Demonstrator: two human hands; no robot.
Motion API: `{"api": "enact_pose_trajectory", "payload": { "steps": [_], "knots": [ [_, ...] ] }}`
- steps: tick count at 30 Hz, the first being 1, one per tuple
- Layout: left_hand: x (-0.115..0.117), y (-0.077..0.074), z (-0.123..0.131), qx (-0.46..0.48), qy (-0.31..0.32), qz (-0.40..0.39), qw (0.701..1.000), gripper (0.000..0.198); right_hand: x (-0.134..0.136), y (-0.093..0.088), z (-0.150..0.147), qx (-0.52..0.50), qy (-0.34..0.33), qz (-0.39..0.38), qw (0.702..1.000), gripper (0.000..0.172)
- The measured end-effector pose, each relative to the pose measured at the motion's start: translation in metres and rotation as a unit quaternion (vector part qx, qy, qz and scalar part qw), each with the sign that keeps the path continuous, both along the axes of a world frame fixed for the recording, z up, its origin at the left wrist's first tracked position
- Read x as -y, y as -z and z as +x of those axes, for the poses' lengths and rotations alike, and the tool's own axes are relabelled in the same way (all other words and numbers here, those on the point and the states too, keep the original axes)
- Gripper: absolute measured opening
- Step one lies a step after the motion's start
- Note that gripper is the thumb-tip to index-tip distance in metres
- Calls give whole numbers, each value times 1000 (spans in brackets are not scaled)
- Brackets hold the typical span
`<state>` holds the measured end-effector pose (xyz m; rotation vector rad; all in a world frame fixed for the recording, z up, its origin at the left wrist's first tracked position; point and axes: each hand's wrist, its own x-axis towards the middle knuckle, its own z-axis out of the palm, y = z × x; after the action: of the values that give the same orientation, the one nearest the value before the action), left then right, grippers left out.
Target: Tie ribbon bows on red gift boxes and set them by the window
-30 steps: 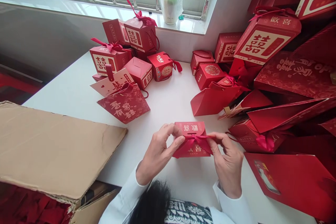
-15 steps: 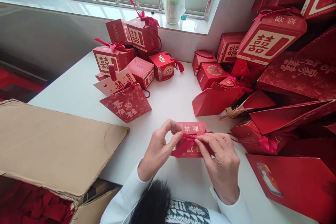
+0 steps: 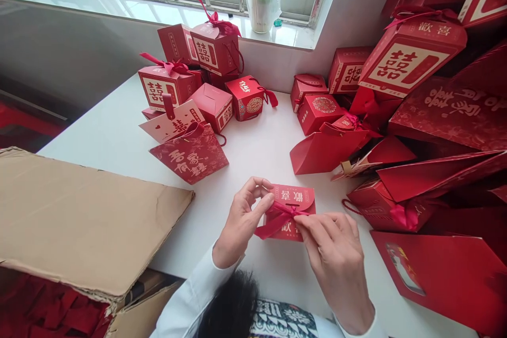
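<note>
A small red gift box (image 3: 291,194) with light lettering sits on the white table in front of me. A magenta ribbon (image 3: 272,228) is tied in a bow across its top, one tail trailing to the left. My left hand (image 3: 241,222) comes in at the box's left side, thumb and forefinger pinched on the ribbon. From the right, my right hand (image 3: 336,253) pinches the ribbon close to the knot. Those fingers cover the box's lower right part.
Several red boxes and bags (image 3: 189,154) stand at the table's back left. Many more (image 3: 412,68) are piled along the right. An open cardboard carton (image 3: 91,222) at left holds red cloth-like pieces. A clear cup (image 3: 261,5) stands on the windowsill.
My right hand has shifted down and slightly left on the ribbon, uncovering more of the box's top. The left hand keeps its pinch. The bow looks drawn tighter.
</note>
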<state>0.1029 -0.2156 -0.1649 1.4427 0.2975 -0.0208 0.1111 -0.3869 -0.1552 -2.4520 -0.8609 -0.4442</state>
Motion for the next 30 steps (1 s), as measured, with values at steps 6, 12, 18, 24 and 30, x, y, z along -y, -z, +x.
{"api": "enact_pose_trajectory", "payload": {
  "steps": [6, 12, 18, 24, 30],
  "knots": [
    [-5, -6, -2, 21, 30, 63, 997, 18, 0, 1, -1, 1, 33, 37, 999, 18],
    [-7, -9, -1, 31, 71, 92, 993, 21, -9, 3, 1, 6, 34, 60, 998, 19],
    [-4, 1, 5, 21, 49, 40, 998, 19, -11, 7, 3, 1, 35, 45, 998, 11],
    [-3, 2, 5, 21, 43, 71, 996, 20, -10, 6, 3, -17, 49, 79, 996, 8],
    [-5, 1, 5, 29, 40, 100, 994, 21, -19, 8, 6, -28, 60, 69, 995, 8]
  ]
}}
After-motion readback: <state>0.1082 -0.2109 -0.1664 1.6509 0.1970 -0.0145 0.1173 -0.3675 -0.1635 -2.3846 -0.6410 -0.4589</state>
